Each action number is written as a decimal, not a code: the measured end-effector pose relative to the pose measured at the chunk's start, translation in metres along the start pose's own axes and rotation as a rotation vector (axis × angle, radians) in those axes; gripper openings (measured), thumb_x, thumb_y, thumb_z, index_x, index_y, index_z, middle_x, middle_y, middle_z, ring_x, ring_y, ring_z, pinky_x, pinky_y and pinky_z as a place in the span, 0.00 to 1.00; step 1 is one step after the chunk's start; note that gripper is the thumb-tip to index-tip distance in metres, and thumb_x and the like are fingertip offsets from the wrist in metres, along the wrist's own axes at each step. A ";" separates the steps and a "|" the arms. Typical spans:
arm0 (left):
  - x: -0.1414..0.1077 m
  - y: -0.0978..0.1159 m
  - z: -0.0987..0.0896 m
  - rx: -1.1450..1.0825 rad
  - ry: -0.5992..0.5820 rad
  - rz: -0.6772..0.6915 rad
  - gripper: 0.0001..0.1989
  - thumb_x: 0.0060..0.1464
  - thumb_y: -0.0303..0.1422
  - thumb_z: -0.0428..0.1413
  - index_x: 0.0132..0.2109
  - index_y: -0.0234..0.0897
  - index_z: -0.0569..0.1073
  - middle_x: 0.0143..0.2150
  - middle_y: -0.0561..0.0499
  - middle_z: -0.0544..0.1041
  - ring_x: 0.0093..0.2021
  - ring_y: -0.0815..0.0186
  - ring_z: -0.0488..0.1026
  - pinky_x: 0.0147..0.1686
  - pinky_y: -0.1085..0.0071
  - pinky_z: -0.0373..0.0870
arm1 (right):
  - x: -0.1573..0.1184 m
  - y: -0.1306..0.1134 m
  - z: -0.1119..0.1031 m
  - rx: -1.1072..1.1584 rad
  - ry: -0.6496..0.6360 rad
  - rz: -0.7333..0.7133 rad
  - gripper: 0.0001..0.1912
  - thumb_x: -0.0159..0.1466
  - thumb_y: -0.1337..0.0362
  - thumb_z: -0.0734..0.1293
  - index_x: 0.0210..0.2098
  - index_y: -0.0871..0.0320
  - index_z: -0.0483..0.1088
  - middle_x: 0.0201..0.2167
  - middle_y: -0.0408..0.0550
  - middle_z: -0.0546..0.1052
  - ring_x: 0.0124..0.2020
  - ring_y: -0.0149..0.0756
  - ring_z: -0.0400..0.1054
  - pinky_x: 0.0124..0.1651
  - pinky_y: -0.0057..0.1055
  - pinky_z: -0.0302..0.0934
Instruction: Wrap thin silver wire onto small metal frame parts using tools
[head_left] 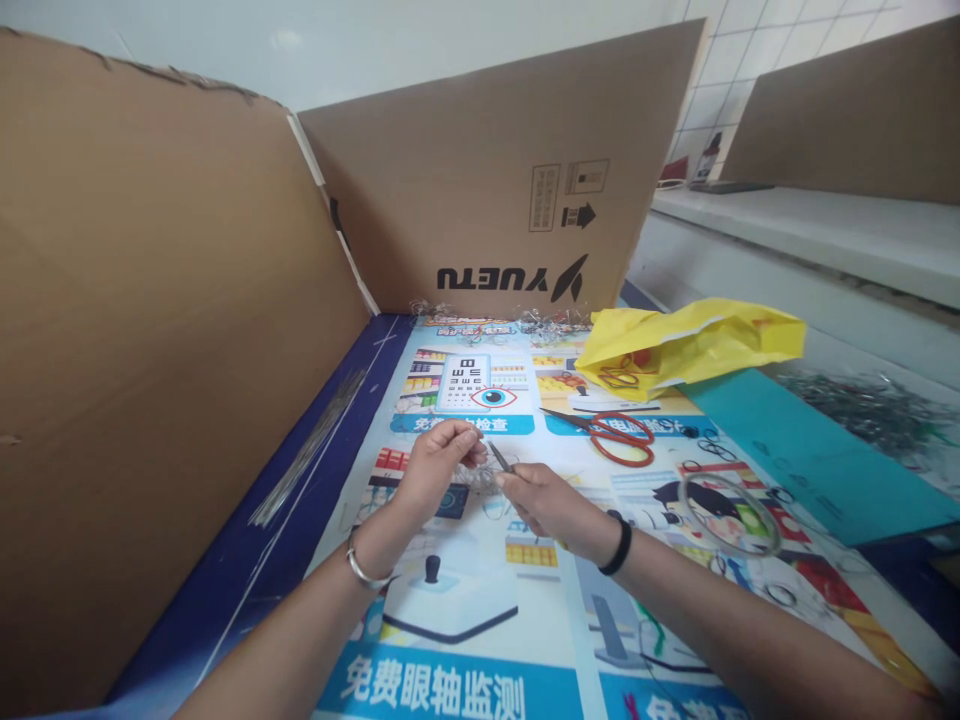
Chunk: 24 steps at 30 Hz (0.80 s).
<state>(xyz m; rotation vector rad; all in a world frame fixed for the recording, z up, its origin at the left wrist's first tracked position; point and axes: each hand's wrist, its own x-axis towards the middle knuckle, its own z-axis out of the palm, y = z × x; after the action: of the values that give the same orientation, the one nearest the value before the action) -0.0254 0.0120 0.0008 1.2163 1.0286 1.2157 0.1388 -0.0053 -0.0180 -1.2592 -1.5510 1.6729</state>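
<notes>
Over the middle of the printed sheet, my left hand is closed, pinching something thin, seemingly wire, at its fingertips. Close to its right, my right hand is wrapped round a small dark pointed tool, probably pliers, whose tip points up and left toward the left fingertips. Fine, loosely curled wire shows between and below the hands. Red-handled scissors lie beyond my right hand, blades to the left.
Cardboard panels stand at the back and left. Straight wires lie at left. A yellow bag, a wire coil, black rings and a teal sheet are at right, beside a tangled wire pile.
</notes>
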 end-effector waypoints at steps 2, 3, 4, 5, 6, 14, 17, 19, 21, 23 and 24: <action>-0.001 0.002 0.001 -0.011 -0.003 -0.005 0.08 0.50 0.35 0.56 0.32 0.33 0.71 0.25 0.54 0.73 0.25 0.72 0.70 0.28 0.75 0.66 | 0.000 0.000 0.000 0.000 -0.007 0.003 0.19 0.58 0.51 0.60 0.20 0.56 0.51 0.11 0.32 0.52 0.12 0.20 0.42 0.15 0.22 0.39; -0.001 0.002 0.001 -0.011 -0.001 -0.007 0.08 0.50 0.35 0.56 0.32 0.33 0.71 0.25 0.54 0.73 0.25 0.72 0.70 0.28 0.75 0.66 | 0.000 -0.001 0.000 0.002 -0.008 0.006 0.19 0.58 0.51 0.60 0.20 0.56 0.52 0.11 0.32 0.52 0.12 0.20 0.42 0.15 0.22 0.39; -0.001 0.002 0.001 -0.007 0.004 -0.006 0.09 0.50 0.36 0.56 0.32 0.33 0.71 0.25 0.53 0.73 0.25 0.71 0.70 0.28 0.74 0.66 | -0.001 -0.001 0.000 0.006 -0.012 0.010 0.19 0.58 0.51 0.60 0.20 0.56 0.52 0.11 0.32 0.52 0.12 0.20 0.42 0.15 0.22 0.39; -0.001 0.003 0.001 0.004 0.013 -0.003 0.09 0.50 0.36 0.55 0.32 0.33 0.71 0.25 0.53 0.73 0.25 0.71 0.70 0.29 0.74 0.66 | -0.001 -0.002 -0.001 0.014 -0.020 0.016 0.19 0.58 0.51 0.60 0.20 0.56 0.52 0.11 0.32 0.52 0.12 0.20 0.42 0.15 0.22 0.39; -0.001 0.003 0.001 0.019 0.026 0.005 0.09 0.50 0.37 0.55 0.32 0.34 0.71 0.25 0.53 0.74 0.26 0.71 0.70 0.29 0.74 0.66 | -0.002 -0.003 -0.001 0.030 -0.034 0.023 0.19 0.58 0.51 0.61 0.20 0.56 0.52 0.11 0.32 0.53 0.12 0.20 0.43 0.14 0.21 0.39; -0.005 0.001 0.003 0.210 0.130 0.141 0.10 0.54 0.38 0.52 0.33 0.34 0.71 0.28 0.51 0.75 0.29 0.70 0.70 0.30 0.74 0.67 | -0.009 -0.008 0.000 0.134 -0.191 0.085 0.21 0.57 0.47 0.60 0.22 0.58 0.60 0.08 0.34 0.60 0.09 0.22 0.53 0.13 0.21 0.46; -0.007 0.002 0.005 0.254 0.131 0.174 0.10 0.55 0.37 0.50 0.35 0.35 0.70 0.28 0.51 0.75 0.29 0.70 0.70 0.31 0.74 0.67 | -0.009 -0.006 0.002 0.181 -0.254 0.105 0.22 0.58 0.45 0.59 0.22 0.59 0.62 0.09 0.37 0.65 0.09 0.24 0.58 0.12 0.20 0.48; -0.009 0.002 0.007 0.289 0.132 0.190 0.10 0.56 0.37 0.50 0.35 0.35 0.71 0.29 0.51 0.75 0.29 0.70 0.70 0.31 0.74 0.67 | -0.008 -0.004 0.003 0.216 -0.283 0.124 0.23 0.58 0.45 0.59 0.23 0.59 0.62 0.09 0.38 0.66 0.09 0.26 0.60 0.11 0.20 0.47; -0.010 0.003 0.008 0.314 0.133 0.196 0.10 0.56 0.37 0.50 0.35 0.35 0.71 0.28 0.52 0.75 0.29 0.70 0.70 0.31 0.74 0.66 | -0.008 -0.002 0.003 0.247 -0.301 0.135 0.23 0.58 0.44 0.59 0.23 0.59 0.63 0.09 0.38 0.66 0.10 0.27 0.61 0.11 0.20 0.47; -0.011 0.003 0.008 0.326 0.131 0.193 0.10 0.55 0.37 0.50 0.34 0.36 0.71 0.28 0.52 0.75 0.29 0.70 0.70 0.32 0.74 0.66 | -0.008 -0.001 0.003 0.276 -0.304 0.131 0.23 0.57 0.44 0.60 0.23 0.60 0.63 0.09 0.38 0.66 0.10 0.27 0.62 0.11 0.19 0.47; -0.011 0.003 0.009 0.327 0.130 0.189 0.09 0.55 0.37 0.50 0.34 0.36 0.71 0.28 0.53 0.75 0.29 0.70 0.70 0.32 0.74 0.66 | -0.008 -0.001 0.003 0.292 -0.300 0.122 0.23 0.57 0.44 0.61 0.23 0.60 0.63 0.10 0.37 0.65 0.10 0.27 0.62 0.11 0.19 0.47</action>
<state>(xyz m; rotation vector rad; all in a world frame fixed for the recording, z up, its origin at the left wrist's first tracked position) -0.0183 0.0004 0.0039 1.5303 1.2673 1.3199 0.1391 -0.0137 -0.0147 -1.0028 -1.3452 2.1575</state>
